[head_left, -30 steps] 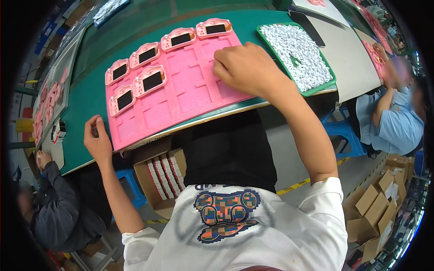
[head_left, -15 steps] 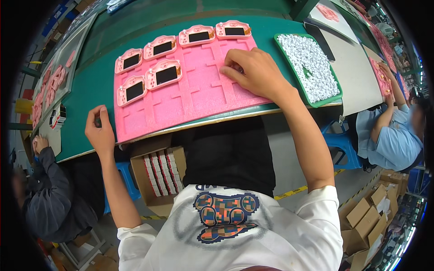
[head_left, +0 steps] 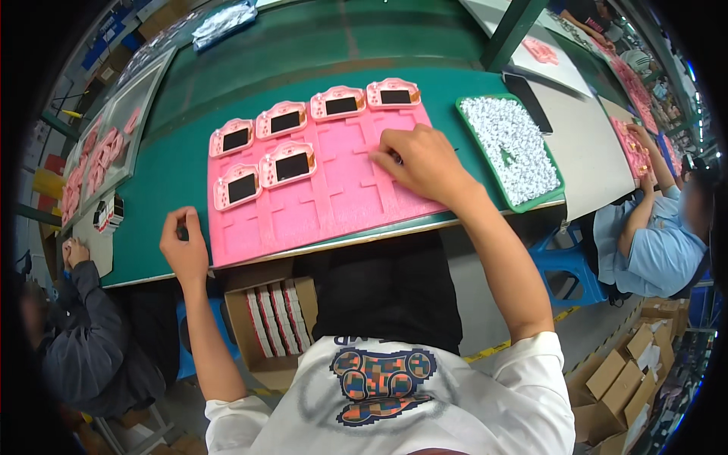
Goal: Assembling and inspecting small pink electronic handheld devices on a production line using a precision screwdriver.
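Note:
A pink foam tray (head_left: 341,220) with cross-shaped recesses lies on the green tabletop. Several pink handheld game-console shells with dark screens sit in it, among them a lower-left shell (head_left: 237,187) and a far-right shell (head_left: 393,94). Over the tray's right side is my right hand (head_left: 422,163), its fingers curled and the thumb drawn to them. Whatever lies in its grip is hidden. Just off the tray's left edge, my left hand (head_left: 184,246) rests with fingers curled toward the thumb; I cannot make out anything in it.
A green-rimmed tray (head_left: 557,193) of small white parts stands to the right, beside a dark flat panel (head_left: 528,102). Small boxed pieces (head_left: 108,214) lie at left. A carton (head_left: 262,371) stands below the table edge. Co-workers sit on both sides.
The view has shifted, so the table and tray appear lower in the picture. Both hands keep about the same place beside and over the tray. No shell has visibly moved within the tray.

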`<state>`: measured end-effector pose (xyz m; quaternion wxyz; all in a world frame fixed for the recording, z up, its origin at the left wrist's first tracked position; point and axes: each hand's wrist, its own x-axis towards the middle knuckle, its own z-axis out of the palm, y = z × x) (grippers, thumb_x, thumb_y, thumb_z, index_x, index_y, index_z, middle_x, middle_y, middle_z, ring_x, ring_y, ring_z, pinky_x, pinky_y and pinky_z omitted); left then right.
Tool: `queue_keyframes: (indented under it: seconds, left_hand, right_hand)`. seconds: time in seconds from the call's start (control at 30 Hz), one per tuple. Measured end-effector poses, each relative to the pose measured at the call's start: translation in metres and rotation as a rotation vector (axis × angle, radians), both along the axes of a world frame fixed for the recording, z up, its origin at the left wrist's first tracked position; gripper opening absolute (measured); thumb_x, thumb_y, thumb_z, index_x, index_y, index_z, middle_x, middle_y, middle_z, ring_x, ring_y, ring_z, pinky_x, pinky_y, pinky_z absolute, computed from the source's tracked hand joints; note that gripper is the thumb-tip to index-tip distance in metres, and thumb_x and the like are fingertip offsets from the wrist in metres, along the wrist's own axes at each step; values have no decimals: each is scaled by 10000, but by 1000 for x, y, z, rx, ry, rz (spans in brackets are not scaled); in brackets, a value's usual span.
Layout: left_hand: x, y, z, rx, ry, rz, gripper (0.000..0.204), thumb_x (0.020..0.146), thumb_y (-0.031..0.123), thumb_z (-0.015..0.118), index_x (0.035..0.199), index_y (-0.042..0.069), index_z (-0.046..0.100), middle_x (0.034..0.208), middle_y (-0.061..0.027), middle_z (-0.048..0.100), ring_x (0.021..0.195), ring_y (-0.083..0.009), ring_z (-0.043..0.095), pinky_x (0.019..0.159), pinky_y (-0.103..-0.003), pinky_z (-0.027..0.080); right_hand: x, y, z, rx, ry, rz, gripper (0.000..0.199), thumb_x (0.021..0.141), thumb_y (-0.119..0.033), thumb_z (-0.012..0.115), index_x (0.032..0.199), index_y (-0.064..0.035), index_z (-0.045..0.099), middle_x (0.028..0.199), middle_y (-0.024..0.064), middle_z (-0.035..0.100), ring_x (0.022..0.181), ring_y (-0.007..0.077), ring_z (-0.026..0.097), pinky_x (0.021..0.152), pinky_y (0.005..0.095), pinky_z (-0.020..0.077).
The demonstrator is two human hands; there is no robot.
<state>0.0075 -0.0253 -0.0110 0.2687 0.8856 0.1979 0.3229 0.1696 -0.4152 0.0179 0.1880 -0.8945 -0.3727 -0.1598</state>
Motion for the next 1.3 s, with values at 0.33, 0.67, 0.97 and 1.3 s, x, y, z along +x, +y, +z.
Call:
queue_keyframes:
  seconds: [0.33, 0.67, 0.97, 1.3]
  left_hand:
    - [-3, -6, 4, -10, -64, -46, 145, 951, 146, 655, 948, 14, 715, 810, -40, 670, 719, -158, 535, 693, -287, 432]
    - [-3, -28, 32, -17, -15, -15, 130, 947, 132, 648, 937, 19, 711, 791, -36, 656, 710, -161, 530, 682, -286, 425]
    - [-1, -7, 4, 13, -67, -49, 122, 941, 127, 650, 934, 23, 712, 794, -42, 660, 707, -163, 532, 675, -294, 428]
    - [-7, -2, 4, -32, -85, -39, 128, 937, 132, 658, 944, 19, 715, 804, -50, 677, 713, -177, 563, 717, -283, 470]
  right_hand:
    - [-7, -1, 1, 110, -131, 81, 133, 875, -198, 762, 856, -88, 691, 735, 45, 692, 651, 264, 592, 688, 353, 484]
    - [-7, -4, 9, 185, 118, 107, 70, 848, -84, 705, 906, -45, 704, 824, 86, 721, 665, 272, 606, 684, 356, 497]
    - [-11, -3, 20, 57, 171, -13, 127, 807, -62, 672, 918, -8, 699, 872, 106, 729, 713, 279, 643, 678, 376, 514]
    - [-8, 21, 18, 64, 251, 63, 144, 779, -60, 653, 895, 18, 688, 824, 146, 714, 693, 320, 625, 663, 399, 504]
